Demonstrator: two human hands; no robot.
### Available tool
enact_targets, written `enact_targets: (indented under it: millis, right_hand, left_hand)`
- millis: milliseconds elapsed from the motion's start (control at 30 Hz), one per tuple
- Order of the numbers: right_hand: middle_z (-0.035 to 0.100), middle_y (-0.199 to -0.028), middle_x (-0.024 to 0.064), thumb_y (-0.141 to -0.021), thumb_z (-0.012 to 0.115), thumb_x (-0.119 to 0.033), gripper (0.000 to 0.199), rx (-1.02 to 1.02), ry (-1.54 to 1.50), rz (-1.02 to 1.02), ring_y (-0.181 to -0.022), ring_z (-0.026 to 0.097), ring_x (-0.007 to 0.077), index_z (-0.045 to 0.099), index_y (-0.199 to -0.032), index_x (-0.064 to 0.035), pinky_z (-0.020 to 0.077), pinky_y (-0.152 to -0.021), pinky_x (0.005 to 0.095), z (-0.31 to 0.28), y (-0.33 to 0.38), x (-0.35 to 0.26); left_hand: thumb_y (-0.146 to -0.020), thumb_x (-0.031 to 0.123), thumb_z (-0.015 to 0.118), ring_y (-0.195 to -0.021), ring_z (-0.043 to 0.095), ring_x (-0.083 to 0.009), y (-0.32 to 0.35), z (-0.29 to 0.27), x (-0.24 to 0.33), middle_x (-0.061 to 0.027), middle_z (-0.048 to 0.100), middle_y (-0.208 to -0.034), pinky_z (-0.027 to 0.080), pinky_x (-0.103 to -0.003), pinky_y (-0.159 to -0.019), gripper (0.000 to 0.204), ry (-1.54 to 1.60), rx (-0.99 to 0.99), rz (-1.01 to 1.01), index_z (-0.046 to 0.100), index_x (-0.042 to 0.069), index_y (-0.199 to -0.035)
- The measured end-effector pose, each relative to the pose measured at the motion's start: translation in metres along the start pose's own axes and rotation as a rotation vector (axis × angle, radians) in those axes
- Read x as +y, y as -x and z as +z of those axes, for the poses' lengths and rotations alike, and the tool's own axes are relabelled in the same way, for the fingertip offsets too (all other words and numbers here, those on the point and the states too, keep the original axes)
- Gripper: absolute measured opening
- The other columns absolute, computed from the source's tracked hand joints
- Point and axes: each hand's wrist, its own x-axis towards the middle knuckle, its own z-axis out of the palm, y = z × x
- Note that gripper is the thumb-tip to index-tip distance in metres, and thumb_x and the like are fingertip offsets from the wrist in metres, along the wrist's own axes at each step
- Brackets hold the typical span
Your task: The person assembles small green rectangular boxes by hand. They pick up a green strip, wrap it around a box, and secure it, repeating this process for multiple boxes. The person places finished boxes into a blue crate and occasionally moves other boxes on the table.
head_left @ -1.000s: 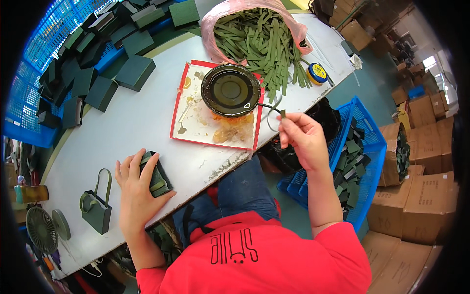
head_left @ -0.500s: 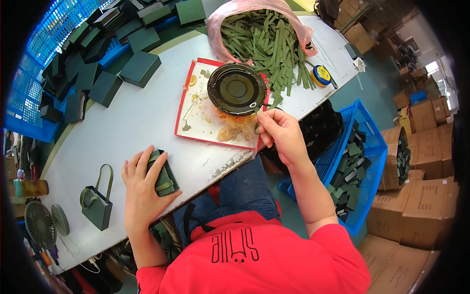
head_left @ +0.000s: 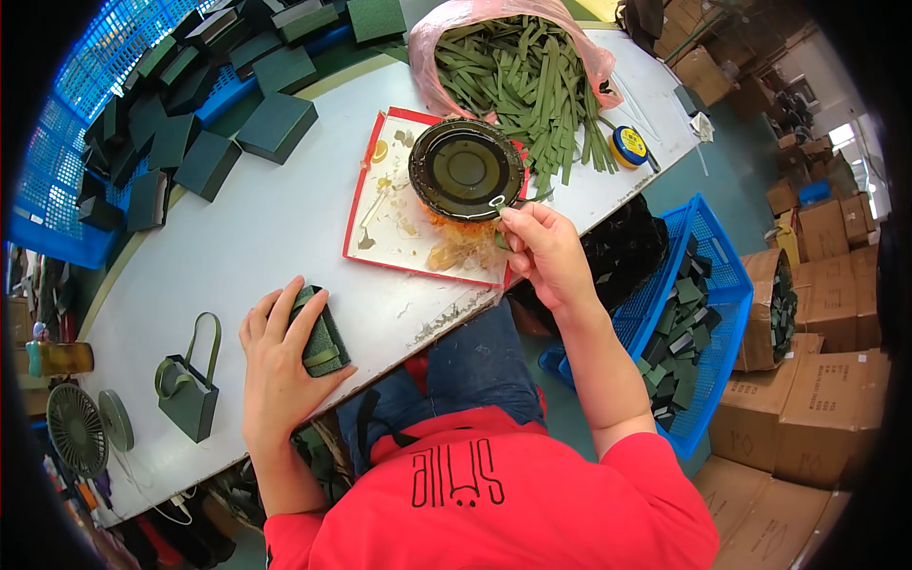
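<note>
My left hand [head_left: 280, 366] lies flat with spread fingers on a small dark green box [head_left: 321, 332] near the front edge of the white desk [head_left: 237, 237], pressing it down rather than gripping it; a lighter green band runs across the box just beside my thumb. My right hand [head_left: 546, 252] is over the right near corner of a red-rimmed tray [head_left: 380, 242], its fingers pinched narrow on the end of a thin green strip [head_left: 501, 204], which I hold at the near rim of a round black dish [head_left: 465, 169]. The dish sits on the far right part of the tray, and yellowish smears and drips mark the tray's white surface below and left of it. Beyond the dish, at the far side of the desk, a pink plastic bag [head_left: 446, 38] lies open with a heap of green strips [head_left: 532, 81] spilling out toward the right. Just right of that heap lies a small round yellow and blue tape measure [head_left: 629, 144]. At the far left of the desk, several dark green boxes [head_left: 275, 123] stand loose, and more fill a blue crate [head_left: 57, 218] beyond them. To the near left, a finished green handled box [head_left: 185, 385] stands on the desk, well apart from my left hand. Off the desk to my right, a blue basket [head_left: 708, 285] holds more dark green pieces.
</note>
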Motion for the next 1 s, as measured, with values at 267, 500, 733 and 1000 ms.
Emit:
enact_targets:
  millis: [267,500,733,1000]
  right_hand:
    - [0.055,-0.07,-0.0026,-0.097,0.067,-0.015,0.015,0.022,0.038,-0.137,-0.054,0.045,0.0034,0.062,-0.088,-0.0042,0.0328,-0.049,0.0201,0.004,0.031,-0.004]
    - [0.059,-0.083,-0.0049,-0.098,0.066,-0.01,0.011,-0.41,0.184,-0.035,-0.073,0.05,0.0001,0.062,-0.094,-0.0016,0.0413,-0.065,0.0183,0.04,0.08,-0.002]
    - [0.064,-0.088,-0.001,-0.099,0.066,-0.01,0.011,-0.6,0.258,0.27,-0.077,0.053,0.0014,0.061,-0.094,-0.002,0.043,-0.066,0.0194,0.065,0.084,0.017]
    - [0.054,-0.072,-0.0071,-0.098,0.069,-0.02,0.022,-0.594,0.333,0.251,-0.066,0.043,0.0002,0.061,-0.088,-0.0025,0.0354,-0.057,0.0217,0.068,0.084,0.025]
  left_hand:
    - [-0.049,0.02,0.095,-0.134,0.046,-0.0359,0.002,0.005,-0.007,-0.0123,0.051,-0.148,0.038,-0.046,-0.112,0.109,0.168,0.12,0.053,0.047,0.005,-0.146]
    - [-0.052,0.028,0.098,-0.132,0.047,-0.0342,-0.012,-0.007,0.009,-0.0134,0.052,-0.146,0.042,-0.043,-0.109,0.112,0.467,0.066,0.231,0.045,0.002,-0.147]
    - [-0.055,0.028,0.096,-0.131,0.05,-0.0355,-0.015,-0.003,0.015,-0.0123,0.054,-0.147,0.038,-0.045,-0.109,0.108,0.536,0.074,0.362,0.045,0.006,-0.148]
    - [-0.054,0.027,0.095,-0.129,0.051,-0.0353,-0.018,-0.001,0.016,-0.0123,0.055,-0.144,0.039,-0.045,-0.107,0.109,0.546,0.079,0.388,0.045,0.005,-0.148]
